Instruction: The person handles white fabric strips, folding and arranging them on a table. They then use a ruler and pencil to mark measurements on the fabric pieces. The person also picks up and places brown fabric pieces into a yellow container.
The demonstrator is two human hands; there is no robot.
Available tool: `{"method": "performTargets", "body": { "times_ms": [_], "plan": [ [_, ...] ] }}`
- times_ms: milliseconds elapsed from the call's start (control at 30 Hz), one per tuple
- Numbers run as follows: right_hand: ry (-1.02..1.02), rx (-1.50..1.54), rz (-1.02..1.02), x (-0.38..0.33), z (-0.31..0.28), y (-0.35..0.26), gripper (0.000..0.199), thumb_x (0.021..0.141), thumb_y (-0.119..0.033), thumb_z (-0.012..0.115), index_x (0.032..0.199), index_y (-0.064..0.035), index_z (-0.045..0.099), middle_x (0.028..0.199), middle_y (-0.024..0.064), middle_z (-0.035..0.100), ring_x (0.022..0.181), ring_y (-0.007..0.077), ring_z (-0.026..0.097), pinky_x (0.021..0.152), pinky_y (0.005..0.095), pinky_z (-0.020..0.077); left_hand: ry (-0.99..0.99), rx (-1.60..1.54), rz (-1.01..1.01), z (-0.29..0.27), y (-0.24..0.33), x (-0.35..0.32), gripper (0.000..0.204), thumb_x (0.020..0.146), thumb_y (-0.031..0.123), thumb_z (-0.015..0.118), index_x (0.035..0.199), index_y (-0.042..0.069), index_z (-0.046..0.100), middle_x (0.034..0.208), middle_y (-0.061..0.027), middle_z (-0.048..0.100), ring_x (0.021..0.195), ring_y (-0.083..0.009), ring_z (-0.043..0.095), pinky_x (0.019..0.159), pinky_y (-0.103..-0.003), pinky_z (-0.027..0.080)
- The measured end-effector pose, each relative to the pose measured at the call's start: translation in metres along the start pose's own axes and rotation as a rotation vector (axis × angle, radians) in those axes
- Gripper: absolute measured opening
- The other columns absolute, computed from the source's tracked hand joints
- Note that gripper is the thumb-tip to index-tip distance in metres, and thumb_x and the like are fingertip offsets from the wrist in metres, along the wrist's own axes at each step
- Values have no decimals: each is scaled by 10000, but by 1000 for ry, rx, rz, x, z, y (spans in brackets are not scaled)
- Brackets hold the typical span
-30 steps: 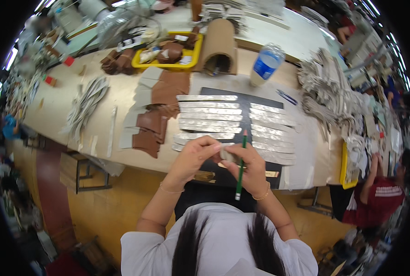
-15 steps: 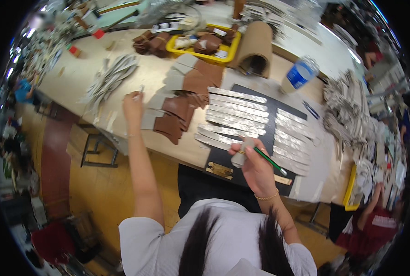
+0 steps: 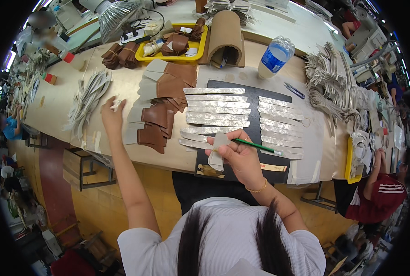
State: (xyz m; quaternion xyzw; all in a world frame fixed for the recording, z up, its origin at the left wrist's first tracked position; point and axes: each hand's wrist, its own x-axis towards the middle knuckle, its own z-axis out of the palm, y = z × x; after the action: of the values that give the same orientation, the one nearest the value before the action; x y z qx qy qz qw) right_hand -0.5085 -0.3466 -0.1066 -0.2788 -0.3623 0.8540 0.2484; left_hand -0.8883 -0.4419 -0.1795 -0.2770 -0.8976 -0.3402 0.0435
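Observation:
My right hand (image 3: 241,158) is closed over the front of the table. It grips a small bundle of pale grey pieces (image 3: 220,140), and a green pencil (image 3: 259,146) sticks out between its fingers to the right. Pale grey strips (image 3: 216,105) lie in two columns on a black board (image 3: 255,87) just beyond this hand. My left hand (image 3: 113,114) has thumb and fingers pinched at a small whitish piece (image 3: 117,105), too small to name. It hovers between a heap of grey strips (image 3: 90,99) and overlapping brown and grey leather pieces (image 3: 154,115).
Along the back stand a yellow tray (image 3: 170,59) with brown bundles, a cardboard tube (image 3: 225,34) and a bottle (image 3: 275,57) with a blue label. Thread snips (image 3: 294,90) lie near a large pile of strips (image 3: 329,78). A co-worker in red (image 3: 380,195) sits at the right.
The view has shifted, so the table sits further left. My right hand has turned the grey bundle more upright. My left hand stays by the strip heap, its fingers still pinched.

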Motion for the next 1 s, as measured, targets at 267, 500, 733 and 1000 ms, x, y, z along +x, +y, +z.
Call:
{"method": "performTargets", "body": {
  "times_ms": [267, 500, 733, 1000],
  "plan": [
    [54, -690, -329, -2, -7, 4, 225, 892, -54, 716, 1084, -2, 611, 1005, 108, 704, 886, 126, 699, 735, 242, 559, -768, -862, 324, -32, 179, -145, 216, 783, 31, 782, 996, 30, 745, 950, -62, 657, 793, -139, 623, 713, -252, 490],
    [24, -652, -381, -7, -26, -1, 256, 1050, -239, 488, 1085, -2, 578, 931, 84, 671, 719, 109, 664, 674, 226, 534, -634, -874, 316, -23, 198, -180, 125, 806, -22, 740, 928, 0, 719, 853, -97, 664, 730, -186, 648, 635, -295, 526],
    [-128, -206, -101, -7, -23, -7, 261, 1048, -287, 497, 1041, -31, 545, 842, 65, 624, 666, 93, 598, 613, 219, 489, -256, -709, 748, -8, 189, -190, 124, 820, -47, 714, 918, 5, 659, 851, -109, 627, 709, -216, 621, 618, -299, 522],
    [-214, -176, -23, -7, -28, -18, 228, 1027, -265, 547, 1036, -37, 559, 851, 51, 648, 660, 86, 618, 583, 228, 513, -188, -774, 705, -12, 189, -191, 107, 887, 5, 683, 943, 4, 592, 874, -116, 602, 757, -227, 589, 683, -305, 482]
  ]
}}
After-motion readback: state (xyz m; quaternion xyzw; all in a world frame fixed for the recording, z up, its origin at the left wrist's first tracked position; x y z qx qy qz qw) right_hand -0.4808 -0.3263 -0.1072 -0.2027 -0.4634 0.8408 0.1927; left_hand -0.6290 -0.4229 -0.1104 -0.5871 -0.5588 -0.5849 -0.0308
